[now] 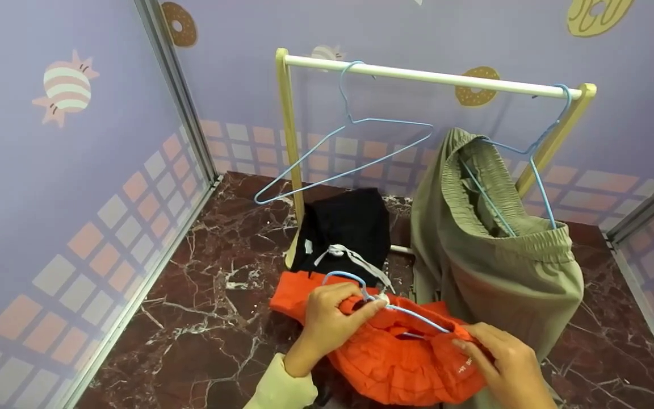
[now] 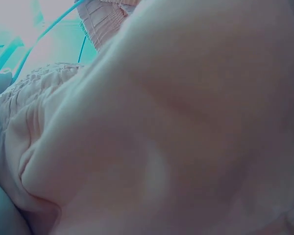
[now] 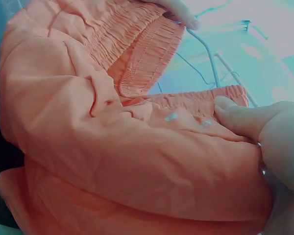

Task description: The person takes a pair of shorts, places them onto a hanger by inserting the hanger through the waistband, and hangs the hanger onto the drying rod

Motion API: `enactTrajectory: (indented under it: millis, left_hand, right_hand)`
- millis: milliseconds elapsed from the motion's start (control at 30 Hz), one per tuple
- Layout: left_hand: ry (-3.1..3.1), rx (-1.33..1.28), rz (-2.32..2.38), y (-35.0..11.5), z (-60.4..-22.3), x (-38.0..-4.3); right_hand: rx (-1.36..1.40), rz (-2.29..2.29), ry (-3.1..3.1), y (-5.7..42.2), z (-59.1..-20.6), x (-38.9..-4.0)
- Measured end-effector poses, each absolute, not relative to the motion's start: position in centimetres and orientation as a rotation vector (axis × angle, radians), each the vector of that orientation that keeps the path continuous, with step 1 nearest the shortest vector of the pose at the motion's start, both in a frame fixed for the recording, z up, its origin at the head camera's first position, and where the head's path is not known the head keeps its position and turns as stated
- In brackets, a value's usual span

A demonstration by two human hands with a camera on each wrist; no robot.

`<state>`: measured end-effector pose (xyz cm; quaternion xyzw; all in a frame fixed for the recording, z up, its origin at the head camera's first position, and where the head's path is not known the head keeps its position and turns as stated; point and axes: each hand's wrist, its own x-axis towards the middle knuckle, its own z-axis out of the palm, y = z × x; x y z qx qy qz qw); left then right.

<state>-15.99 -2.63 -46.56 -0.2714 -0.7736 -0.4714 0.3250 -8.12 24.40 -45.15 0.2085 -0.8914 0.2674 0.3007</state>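
Orange shorts (image 1: 401, 369) with a gathered elastic waistband are held low in the head view, a light-blue wire hanger (image 1: 418, 317) lying partly inside the waist. My left hand (image 1: 330, 318) grips the hanger near its neck, thumb on top, close to the waistband. At the other side, my right hand (image 1: 506, 358) pinches the waistband near the hanger's right end, by small white print. The right wrist view shows the thumb of that right hand (image 3: 279, 132) on the orange cloth (image 3: 112, 156). Blurred cloth (image 2: 161, 122) fills most of the left wrist view.
A rack with a white rail (image 1: 435, 75) stands behind. From it hang a bare blue hanger (image 1: 344, 173) and, at the right, khaki trousers (image 1: 491, 278) on another. Black shorts (image 1: 349, 221) with a white drawstring lie near the rack's left foot, on dark marbled floor (image 1: 191, 341).
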Motion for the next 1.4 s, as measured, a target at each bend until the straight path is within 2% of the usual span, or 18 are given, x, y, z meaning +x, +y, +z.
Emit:
enactTrajectory:
  millis: [333,733,1400]
  left_hand:
    - [-2.057,-0.677,-1.231,-4.0,-46.1,-16.2]
    - [-2.101,-0.651,-1.069,-4.4,-46.1,-16.3]
    - [-2.144,-0.755,-0.855,-5.6,-45.4,-16.9]
  right_hand:
    - [0.577,0.790,-2.199,25.6,-44.9,-8.2]
    - [0.637,0.913,-2.082,24.6,-41.8,-7.3]
    - [0.688,1.052,-2.011,25.9,-41.3,-7.1]
